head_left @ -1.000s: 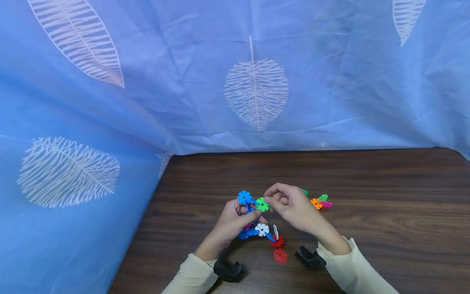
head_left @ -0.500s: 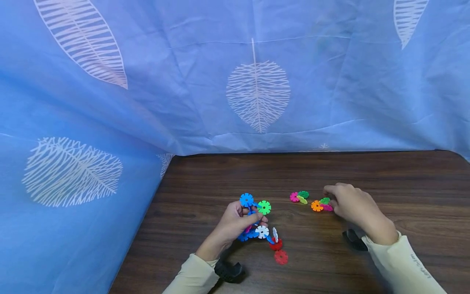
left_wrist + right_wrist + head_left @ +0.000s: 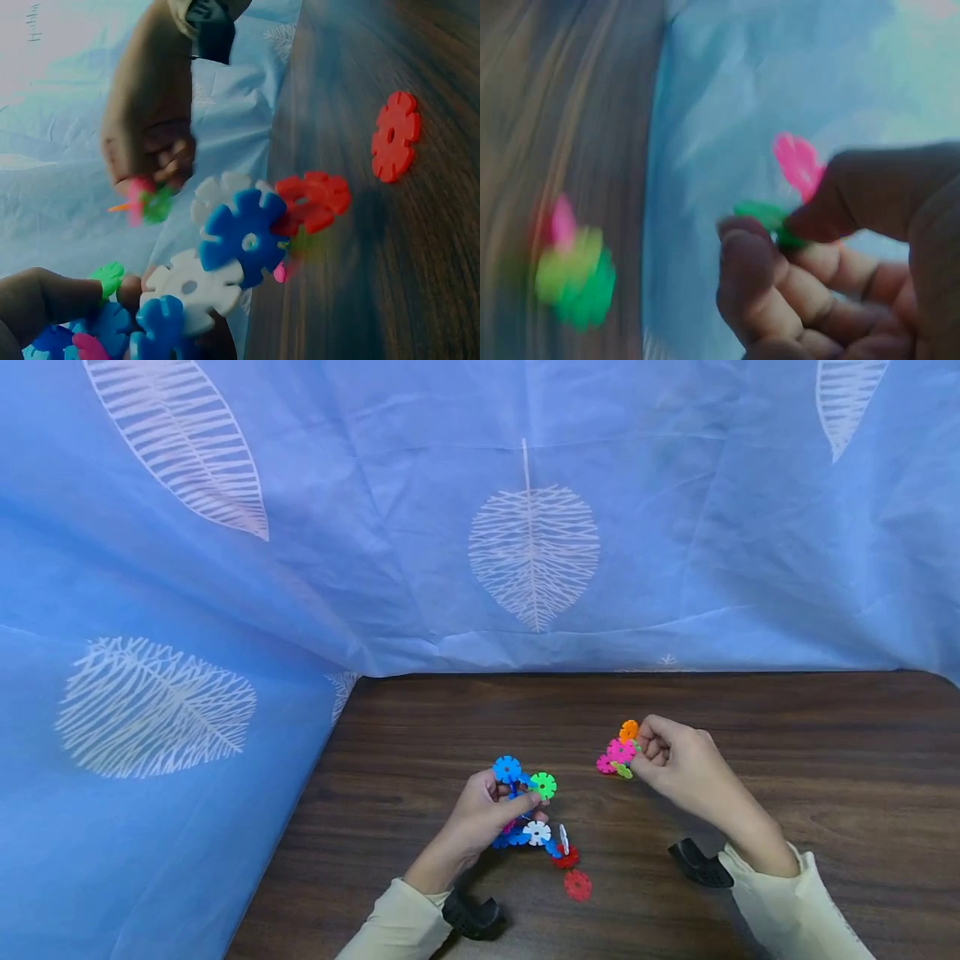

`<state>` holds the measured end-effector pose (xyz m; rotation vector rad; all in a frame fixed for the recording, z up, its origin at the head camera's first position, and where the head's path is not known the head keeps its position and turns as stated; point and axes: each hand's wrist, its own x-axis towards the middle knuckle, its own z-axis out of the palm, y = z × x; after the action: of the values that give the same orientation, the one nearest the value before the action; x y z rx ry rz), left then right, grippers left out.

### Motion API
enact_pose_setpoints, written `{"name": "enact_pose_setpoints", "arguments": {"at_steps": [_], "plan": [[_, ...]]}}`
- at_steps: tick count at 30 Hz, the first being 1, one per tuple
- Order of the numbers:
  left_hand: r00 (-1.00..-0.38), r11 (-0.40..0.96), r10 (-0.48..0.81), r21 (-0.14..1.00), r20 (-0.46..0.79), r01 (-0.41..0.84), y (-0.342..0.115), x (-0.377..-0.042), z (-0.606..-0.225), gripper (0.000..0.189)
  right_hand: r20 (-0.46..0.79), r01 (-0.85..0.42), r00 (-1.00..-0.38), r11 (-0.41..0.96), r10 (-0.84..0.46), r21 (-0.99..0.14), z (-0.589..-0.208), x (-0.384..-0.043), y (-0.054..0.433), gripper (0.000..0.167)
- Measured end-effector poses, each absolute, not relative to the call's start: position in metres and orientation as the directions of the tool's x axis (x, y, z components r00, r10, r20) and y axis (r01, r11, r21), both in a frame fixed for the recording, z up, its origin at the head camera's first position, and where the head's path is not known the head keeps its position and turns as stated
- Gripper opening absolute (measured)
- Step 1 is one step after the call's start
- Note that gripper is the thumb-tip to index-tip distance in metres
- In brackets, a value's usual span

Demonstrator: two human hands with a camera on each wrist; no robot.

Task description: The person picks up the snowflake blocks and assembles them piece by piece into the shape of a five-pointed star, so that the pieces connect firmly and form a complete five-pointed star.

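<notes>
My left hand (image 3: 476,818) grips a linked chain of notched plastic snowflake discs. A blue disc (image 3: 507,769) and a bright green disc (image 3: 543,786) stick up above the thumb; a white disc (image 3: 537,833) and a red disc (image 3: 311,201) extend from the lower end. Fingers cover the chain's middle. To the right, my right hand (image 3: 686,768) pinches a small joined cluster of snowflake discs between thumb and fingertips: an orange disc (image 3: 628,731), a pink disc (image 3: 622,751) and a green disc (image 3: 761,214). It is held up off the table.
Another cluster, with a yellow-green disc (image 3: 622,770), lies on the wooden table (image 3: 825,760) just beyond the raised one. A loose red disc (image 3: 577,885) lies near the chain's lower end. Blue leaf-print cloth (image 3: 375,527) hangs behind and at left.
The right hand left the green disc on the chain, reached right, and picked up the orange, pink and green cluster. It has since moved back left with it. The left hand stays nearly still.
</notes>
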<state>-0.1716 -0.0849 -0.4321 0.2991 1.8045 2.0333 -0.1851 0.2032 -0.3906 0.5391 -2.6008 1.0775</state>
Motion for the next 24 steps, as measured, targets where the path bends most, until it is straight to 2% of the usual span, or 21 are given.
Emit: {"name": "enact_pose_setpoints", "arguments": {"at_steps": [4, 10, 19, 24], "plan": [[-0.913, -0.089, 0.396, 0.986, -0.094, -0.140, -0.084, -0.171, -0.432, 0.018, 0.358, -0.387, -0.918, 0.589, -0.173, -0.710, -0.383, -0.182, 0.171, 0.022], [-0.943, -0.115, 0.330, 0.990, -0.037, -0.079, -0.081, -0.171, -0.433, 0.021, 0.313, -0.349, -0.936, 0.551, -0.161, -0.758, -0.388, -0.181, 0.136, 0.023], [-0.952, -0.138, 0.305, 0.990, 0.001, -0.043, -0.081, -0.171, -0.431, 0.019, 0.308, -0.351, -0.936, 0.530, -0.172, -0.772, -0.396, -0.177, 0.122, 0.024], [-0.956, -0.127, 0.294, 0.991, -0.008, -0.048, -0.083, -0.171, -0.431, 0.020, 0.382, -0.454, -0.891, 0.516, -0.246, -0.726, -0.397, -0.176, 0.123, 0.024]]}}
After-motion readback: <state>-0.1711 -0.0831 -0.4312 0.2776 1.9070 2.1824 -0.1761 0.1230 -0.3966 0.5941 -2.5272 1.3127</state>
